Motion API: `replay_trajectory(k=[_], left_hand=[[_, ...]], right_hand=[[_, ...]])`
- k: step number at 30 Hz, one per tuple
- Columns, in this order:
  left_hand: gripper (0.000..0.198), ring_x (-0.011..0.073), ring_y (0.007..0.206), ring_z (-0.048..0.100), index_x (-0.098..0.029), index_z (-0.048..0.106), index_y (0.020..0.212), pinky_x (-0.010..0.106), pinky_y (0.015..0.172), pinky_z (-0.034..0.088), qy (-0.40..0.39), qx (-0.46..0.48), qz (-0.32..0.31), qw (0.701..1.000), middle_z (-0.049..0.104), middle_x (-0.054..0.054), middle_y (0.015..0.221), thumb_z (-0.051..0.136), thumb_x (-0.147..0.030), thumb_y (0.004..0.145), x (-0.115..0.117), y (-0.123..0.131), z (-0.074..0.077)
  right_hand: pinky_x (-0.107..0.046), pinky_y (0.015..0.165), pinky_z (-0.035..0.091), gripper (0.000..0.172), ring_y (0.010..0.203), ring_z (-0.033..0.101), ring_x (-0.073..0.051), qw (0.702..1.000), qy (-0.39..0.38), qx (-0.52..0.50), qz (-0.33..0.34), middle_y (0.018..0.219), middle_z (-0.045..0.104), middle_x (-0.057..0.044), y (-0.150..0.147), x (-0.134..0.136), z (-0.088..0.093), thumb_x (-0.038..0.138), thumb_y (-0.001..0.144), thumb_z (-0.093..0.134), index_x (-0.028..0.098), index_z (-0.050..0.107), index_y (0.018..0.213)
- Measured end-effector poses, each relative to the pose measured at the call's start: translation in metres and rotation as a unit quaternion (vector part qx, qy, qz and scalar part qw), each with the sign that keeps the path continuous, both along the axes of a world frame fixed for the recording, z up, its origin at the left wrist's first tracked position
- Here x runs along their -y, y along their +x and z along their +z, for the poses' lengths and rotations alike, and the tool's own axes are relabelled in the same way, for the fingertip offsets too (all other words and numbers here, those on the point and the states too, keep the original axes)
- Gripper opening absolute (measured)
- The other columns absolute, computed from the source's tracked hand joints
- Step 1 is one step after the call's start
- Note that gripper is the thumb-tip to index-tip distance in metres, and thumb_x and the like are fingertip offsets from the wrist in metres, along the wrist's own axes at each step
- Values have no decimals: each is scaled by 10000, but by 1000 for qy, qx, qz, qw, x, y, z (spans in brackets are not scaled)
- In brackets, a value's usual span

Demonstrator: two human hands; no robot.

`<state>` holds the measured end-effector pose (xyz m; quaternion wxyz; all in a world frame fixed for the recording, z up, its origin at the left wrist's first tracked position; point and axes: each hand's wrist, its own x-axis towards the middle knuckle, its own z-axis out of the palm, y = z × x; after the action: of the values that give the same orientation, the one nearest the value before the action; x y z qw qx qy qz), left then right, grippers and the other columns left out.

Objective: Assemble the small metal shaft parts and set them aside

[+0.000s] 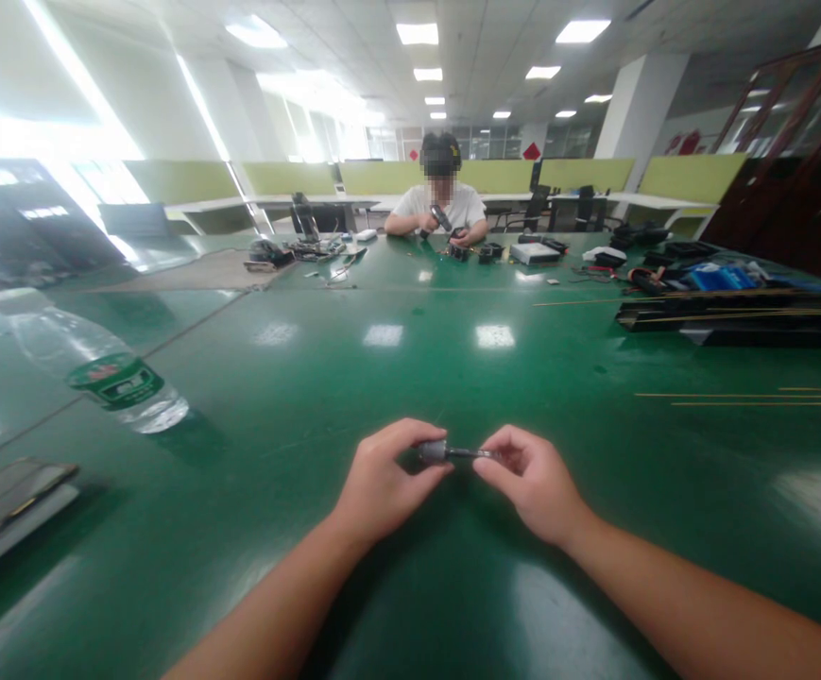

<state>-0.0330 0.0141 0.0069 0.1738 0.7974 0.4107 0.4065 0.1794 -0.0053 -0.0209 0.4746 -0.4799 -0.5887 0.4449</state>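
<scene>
Both of my hands meet over the near middle of a green table (410, 368). My left hand (382, 482) pinches the grey thick end of a small dark rod-like part (453, 452). My right hand (530, 482) pinches the thin black end of the same part. The part is held level between the fingertips, a little above the tabletop. Its details are too small to make out.
A clear water bottle with a green label (109, 373) stands at the left, a flat dark device (6, 510) at the near left edge. Long black strips and thin rods (743, 316) lie at the right. Across the table a person (438, 203) handles small parts among tools.
</scene>
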Motion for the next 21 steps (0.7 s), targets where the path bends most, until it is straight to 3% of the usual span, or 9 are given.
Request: replay_trajectory(k=[11, 17, 21], left_hand=[[234, 185, 828, 677, -208, 708, 973, 297, 775, 542, -8, -1, 19, 1000, 726, 40, 927, 767, -231, 748, 0, -1, 4], [311, 191, 783, 649, -198, 714, 971, 317, 754, 513, -56, 27, 130, 990, 723, 37, 880, 775, -409, 750, -8, -8, 8], [447, 146, 686, 590, -154, 680, 1054, 253, 625, 453, -158, 139, 168, 963, 702, 46, 837, 693, -523, 804, -18, -12, 4]], right_hand=[[-261, 579, 401, 183, 616, 529, -145, 999, -15, -31, -2, 675, 588, 15, 1, -2, -4, 326, 791, 726, 179, 618, 812], [-261, 578, 427, 334, 551, 529, -132, 995, -13, -103, -11, 598, 564, 16, 2, -5, -4, 464, 905, 601, 175, 591, 737], [-251, 489, 406, 409, 489, 508, -122, 979, -44, -200, -13, 594, 537, 22, 2, -9, -9, 540, 918, 562, 177, 568, 729]])
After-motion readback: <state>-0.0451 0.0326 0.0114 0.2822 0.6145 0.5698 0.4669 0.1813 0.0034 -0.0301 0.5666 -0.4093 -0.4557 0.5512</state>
